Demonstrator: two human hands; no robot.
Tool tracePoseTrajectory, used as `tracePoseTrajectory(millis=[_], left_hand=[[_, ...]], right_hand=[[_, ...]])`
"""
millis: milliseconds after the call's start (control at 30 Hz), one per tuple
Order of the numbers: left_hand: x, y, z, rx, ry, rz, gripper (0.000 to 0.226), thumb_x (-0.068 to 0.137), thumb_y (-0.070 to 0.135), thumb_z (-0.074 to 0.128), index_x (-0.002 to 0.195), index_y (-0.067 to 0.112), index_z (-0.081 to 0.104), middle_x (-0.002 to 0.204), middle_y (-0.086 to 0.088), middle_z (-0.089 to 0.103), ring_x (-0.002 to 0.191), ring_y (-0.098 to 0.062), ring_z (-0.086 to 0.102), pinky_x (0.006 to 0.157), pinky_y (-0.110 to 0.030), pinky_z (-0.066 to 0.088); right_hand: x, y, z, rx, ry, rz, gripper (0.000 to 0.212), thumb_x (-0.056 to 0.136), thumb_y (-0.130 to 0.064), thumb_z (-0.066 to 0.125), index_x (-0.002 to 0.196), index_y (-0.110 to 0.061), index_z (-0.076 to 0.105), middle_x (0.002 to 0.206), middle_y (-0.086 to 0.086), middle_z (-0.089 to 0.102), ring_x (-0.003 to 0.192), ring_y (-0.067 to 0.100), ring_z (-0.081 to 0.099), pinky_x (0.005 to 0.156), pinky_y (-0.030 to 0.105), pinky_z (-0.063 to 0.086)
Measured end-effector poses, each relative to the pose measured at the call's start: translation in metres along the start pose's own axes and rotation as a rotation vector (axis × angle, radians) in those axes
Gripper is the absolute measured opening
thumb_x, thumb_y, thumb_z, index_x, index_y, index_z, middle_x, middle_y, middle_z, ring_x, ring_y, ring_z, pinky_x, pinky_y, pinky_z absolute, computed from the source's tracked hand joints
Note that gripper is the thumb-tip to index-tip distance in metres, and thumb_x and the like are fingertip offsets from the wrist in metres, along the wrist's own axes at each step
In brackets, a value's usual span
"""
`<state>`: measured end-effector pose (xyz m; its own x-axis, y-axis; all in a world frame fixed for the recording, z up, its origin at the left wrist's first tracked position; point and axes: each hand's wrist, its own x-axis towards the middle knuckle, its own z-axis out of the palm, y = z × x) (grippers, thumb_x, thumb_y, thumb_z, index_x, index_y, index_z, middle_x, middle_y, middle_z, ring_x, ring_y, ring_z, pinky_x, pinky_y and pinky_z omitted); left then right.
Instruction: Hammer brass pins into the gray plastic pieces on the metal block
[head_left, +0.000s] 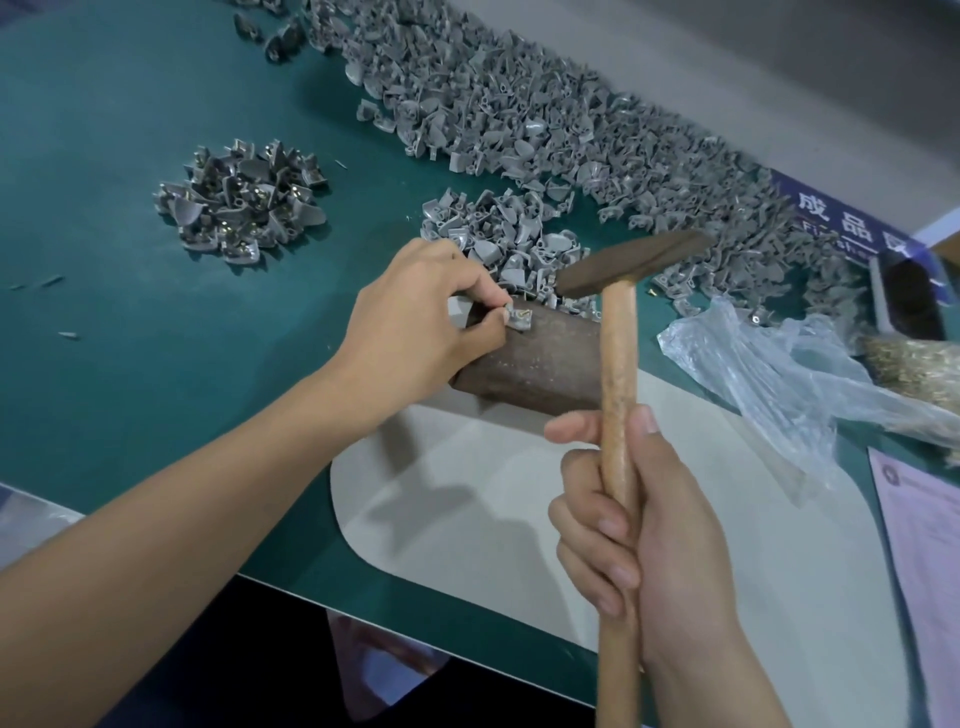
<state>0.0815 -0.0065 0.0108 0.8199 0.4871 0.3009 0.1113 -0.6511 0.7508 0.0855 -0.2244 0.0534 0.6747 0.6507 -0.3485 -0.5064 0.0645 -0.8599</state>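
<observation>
Hammer (618, 364) held upright by right hand (649, 525), fingers wrapped tight round wooden handle, dark head raised just right of and above gray plastic piece (519, 320). Piece resting on top of rusty metal block (535, 358), pinched at its left side between thumb and forefinger of left hand (415, 322). Brass pin (521, 312) standing in piece, tiny, just beside those fingertips. Head lying to the right of pin, handle axis nearly vertical, so probably needs short stroke down and leftward. Risk, as judgement: fingertips very near strike point.
</observation>
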Motion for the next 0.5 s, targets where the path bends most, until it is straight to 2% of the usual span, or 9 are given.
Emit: tracePoseTrajectory(millis=[133, 267, 400, 500], left_hand=[[0.000, 0.000, 0.000, -0.004, 0.003, 0.001, 0.006, 0.086, 0.040, 0.076, 0.083, 0.040, 0.071, 0.092, 0.016, 0.062, 0.099, -0.002, 0.048, 0.076, -0.011, 0.034], [0.000, -0.001, 0.000, -0.006, 0.005, 0.002, 0.004, 0.086, 0.039, 0.074, 0.084, 0.039, 0.071, 0.093, 0.017, 0.062, 0.100, -0.001, 0.047, 0.075, -0.012, 0.034], [0.001, -0.002, 0.001, -0.018, 0.012, 0.003, 0.005, 0.086, 0.039, 0.075, 0.085, 0.036, 0.073, 0.093, 0.014, 0.063, 0.101, -0.006, 0.050, 0.078, -0.032, 0.043], [0.000, -0.001, 0.000, -0.033, -0.001, 0.004, 0.004, 0.087, 0.037, 0.076, 0.084, 0.037, 0.072, 0.093, 0.015, 0.063, 0.102, -0.006, 0.050, 0.081, -0.035, 0.045]], right_hand=[[0.004, 0.008, 0.001, 0.011, -0.020, 0.061, 0.048, 0.097, -0.054, 0.049, 0.099, -0.014, 0.075, 0.056, -0.004, 0.029, 0.034, 0.004, 0.021, 0.033, 0.013, 0.027], [0.003, 0.015, 0.002, 0.010, 0.027, -0.026, 0.048, 0.097, -0.055, 0.047, 0.095, -0.015, 0.075, 0.055, -0.004, 0.029, 0.033, 0.005, 0.021, 0.034, 0.013, 0.028], [0.004, 0.005, -0.002, -0.008, -0.004, 0.060, 0.048, 0.096, -0.054, 0.050, 0.095, -0.013, 0.074, 0.056, -0.004, 0.031, 0.033, 0.004, 0.021, 0.033, 0.013, 0.027], [0.002, 0.003, 0.000, -0.007, 0.005, 0.010, 0.048, 0.098, -0.054, 0.048, 0.094, -0.013, 0.074, 0.055, -0.003, 0.031, 0.032, 0.005, 0.021, 0.034, 0.013, 0.027]])
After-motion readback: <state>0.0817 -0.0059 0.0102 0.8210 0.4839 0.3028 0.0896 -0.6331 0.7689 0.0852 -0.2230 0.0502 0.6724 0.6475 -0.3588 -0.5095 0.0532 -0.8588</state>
